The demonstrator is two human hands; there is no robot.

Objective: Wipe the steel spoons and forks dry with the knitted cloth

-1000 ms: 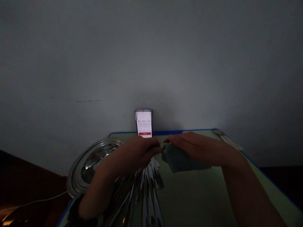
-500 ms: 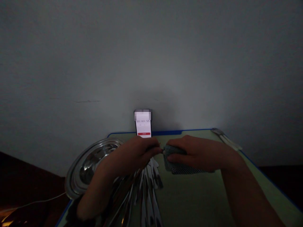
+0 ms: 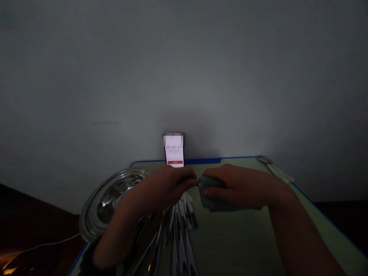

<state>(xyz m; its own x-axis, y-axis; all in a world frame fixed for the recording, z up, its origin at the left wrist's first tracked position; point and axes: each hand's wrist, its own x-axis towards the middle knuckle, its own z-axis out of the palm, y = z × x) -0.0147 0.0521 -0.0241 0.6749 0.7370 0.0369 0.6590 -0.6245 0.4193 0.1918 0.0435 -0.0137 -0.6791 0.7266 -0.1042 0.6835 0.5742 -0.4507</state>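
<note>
My right hand point(image 3: 240, 186) is closed around a folded grey-green cloth point(image 3: 212, 202), whose checked lower part hangs below the fingers. Close to it on the left, my left hand point(image 3: 169, 184) pinches a thin, small thing at the cloth's edge; most of it is hidden by fingers and cloth, and I cannot make out its kind. Beneath the left hand and forearm a spread of metal cutlery point(image 3: 181, 234), several pieces with long shiny handles, lies on the pale green table point(image 3: 230, 245). A shiny metal bowl point(image 3: 87, 216) with a wide rim stands left of it, partly behind my left forearm.
A phone point(image 3: 174, 155) showing a running-timer screen leans upright against the grey wall point(image 3: 184, 76) at the table's back. Forks point(image 3: 273, 167) with pale handles lie at the back right corner. A white cable point(image 3: 57, 242) runs off left of the bowl. Light is dim.
Hardly anything differs. Both hands stay together at the cloth, with only a very slight shift at the left fingertips.
</note>
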